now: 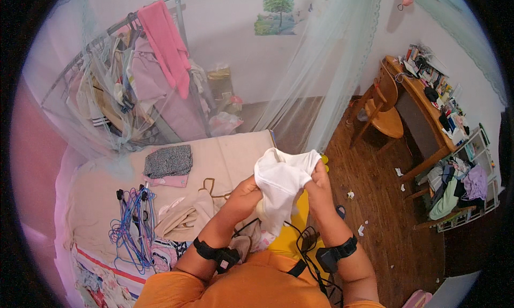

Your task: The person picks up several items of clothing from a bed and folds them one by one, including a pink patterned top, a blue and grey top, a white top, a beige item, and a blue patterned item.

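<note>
Both my hands hold up a small white cloth garment (277,179), apparently underwear, in front of my body. My left hand (247,195) pinches its left edge, and my right hand (319,183) grips the right edge. On the bed (241,147), a dark grey patterned folded cloth (168,161) lies on a pink folded one (172,181). Nearer me are a pile of blue and purple wire hangers (134,231) and a beige garment (188,215) beside a brown hanger (209,183). Part of a pink patterned cloth (268,237) shows below the white garment.
Black cables (307,243) hang by my right forearm. A sheer mosquito net (337,67) drapes beyond the bed. Clothes hang on a metal rack (178,18) at the left. A wooden chair (385,119), a cluttered desk (425,103) and paper scraps (361,230) on the floor are right.
</note>
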Demonstrator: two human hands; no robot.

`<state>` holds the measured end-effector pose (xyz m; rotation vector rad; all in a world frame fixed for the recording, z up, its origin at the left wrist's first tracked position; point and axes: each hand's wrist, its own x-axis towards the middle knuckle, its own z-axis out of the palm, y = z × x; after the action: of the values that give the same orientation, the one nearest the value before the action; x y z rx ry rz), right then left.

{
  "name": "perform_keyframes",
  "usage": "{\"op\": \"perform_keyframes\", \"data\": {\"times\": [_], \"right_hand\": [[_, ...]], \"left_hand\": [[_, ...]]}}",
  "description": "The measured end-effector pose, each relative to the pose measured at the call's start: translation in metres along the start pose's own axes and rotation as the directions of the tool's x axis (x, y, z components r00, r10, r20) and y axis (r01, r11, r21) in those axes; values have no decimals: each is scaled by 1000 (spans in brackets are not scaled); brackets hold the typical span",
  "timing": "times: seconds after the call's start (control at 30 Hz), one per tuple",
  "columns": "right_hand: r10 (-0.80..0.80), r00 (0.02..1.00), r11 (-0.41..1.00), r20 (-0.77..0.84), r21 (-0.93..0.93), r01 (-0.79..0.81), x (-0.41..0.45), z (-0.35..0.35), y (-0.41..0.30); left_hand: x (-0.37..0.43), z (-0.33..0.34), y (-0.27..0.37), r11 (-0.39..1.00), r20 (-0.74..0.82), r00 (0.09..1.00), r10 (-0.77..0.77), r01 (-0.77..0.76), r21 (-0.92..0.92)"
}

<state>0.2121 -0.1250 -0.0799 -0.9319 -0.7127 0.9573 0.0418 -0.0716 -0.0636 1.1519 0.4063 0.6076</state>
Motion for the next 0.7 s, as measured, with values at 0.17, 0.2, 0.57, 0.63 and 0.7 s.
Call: {"op": "perform_keyframes", "data": {"times": [0.17, 0.2, 0.57, 0.63, 0.7], "right_hand": [[-83, 997, 997, -7, 12, 83, -5, -4, -22], [-126, 992, 982, -1, -140, 124, -9, 1, -24], [61, 992, 997, 109, -43, -57, -13, 4, -10], [100, 989, 987, 105, 112, -112, -8, -5, -15], [171, 971, 887, 170, 403, -226, -6, -8, -21]], "left_hand": [[2, -1, 0, 970, 8, 1000, 0, 2, -241], [2, 3, 4, 970, 11, 1000, -1, 4, -242], [3, 14, 20, 877, 168, 986, -17, -66, 475], [5, 8, 26, 952, -108, 994, 17, 17, 306], [7, 9, 28, 940, -208, 978, 27, 45, 337]]}}
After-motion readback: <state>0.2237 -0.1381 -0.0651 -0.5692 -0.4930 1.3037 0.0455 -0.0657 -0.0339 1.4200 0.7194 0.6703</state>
